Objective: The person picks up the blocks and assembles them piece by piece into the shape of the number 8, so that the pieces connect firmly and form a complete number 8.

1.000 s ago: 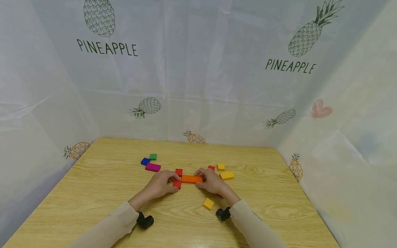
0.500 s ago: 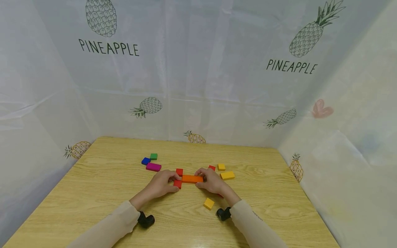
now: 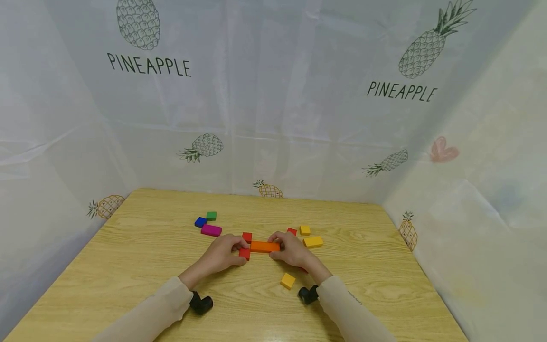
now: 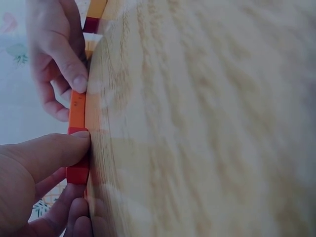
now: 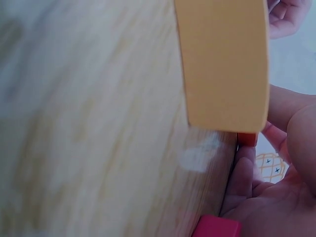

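Observation:
My left hand [image 3: 220, 254] pinches a small red block [image 3: 245, 254] between thumb and fingers, low at the table. Its thumb lies along the block's near side in the left wrist view, where the red block [image 4: 77, 174] meets the end of an orange block [image 4: 77, 109]. In the head view the long orange block [image 3: 262, 247] lies crosswise between both hands. Its right end is gripped by my right hand [image 3: 292, 251], thumb in front and fingers behind. A second red block [image 3: 247, 237] sits just behind the orange block's left end.
Yellow blocks [image 3: 313, 242] and a red block [image 3: 292, 231] lie behind and beside my right hand. Another yellow block [image 3: 287, 280] is nearer me. Magenta [image 3: 211, 230], blue [image 3: 200, 222] and green [image 3: 212, 216] blocks cluster at back left. A printed curtain [image 3: 273, 109] surrounds the table [image 3: 171, 213].

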{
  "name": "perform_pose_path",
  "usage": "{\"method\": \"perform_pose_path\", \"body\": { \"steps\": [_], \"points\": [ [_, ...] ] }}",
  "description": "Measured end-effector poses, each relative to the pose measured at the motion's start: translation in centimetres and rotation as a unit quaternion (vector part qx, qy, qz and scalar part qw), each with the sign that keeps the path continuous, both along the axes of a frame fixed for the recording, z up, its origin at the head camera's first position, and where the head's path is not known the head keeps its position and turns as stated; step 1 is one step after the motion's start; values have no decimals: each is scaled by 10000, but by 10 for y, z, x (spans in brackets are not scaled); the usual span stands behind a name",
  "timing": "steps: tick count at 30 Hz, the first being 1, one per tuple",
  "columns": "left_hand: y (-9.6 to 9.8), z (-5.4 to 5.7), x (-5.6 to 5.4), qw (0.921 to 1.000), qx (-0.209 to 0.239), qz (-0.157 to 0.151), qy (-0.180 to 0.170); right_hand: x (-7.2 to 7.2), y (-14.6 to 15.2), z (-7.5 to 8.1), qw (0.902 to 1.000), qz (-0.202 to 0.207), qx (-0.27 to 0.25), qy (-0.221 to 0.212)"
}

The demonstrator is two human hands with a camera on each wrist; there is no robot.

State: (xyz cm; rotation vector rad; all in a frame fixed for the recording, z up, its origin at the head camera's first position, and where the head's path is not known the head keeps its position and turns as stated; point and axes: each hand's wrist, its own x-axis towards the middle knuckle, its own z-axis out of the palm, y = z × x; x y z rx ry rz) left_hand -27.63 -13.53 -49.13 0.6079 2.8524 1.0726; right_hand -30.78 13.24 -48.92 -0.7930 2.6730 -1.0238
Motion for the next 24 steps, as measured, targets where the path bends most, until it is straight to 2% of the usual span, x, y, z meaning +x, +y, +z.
{"method": "perform_pose_path", "body": {
  "steps": [24],
  "points": [
    [1,1,2,9999,16,89,-54,-5,2,-3,10000,45,-34,-11]
  ]
}}
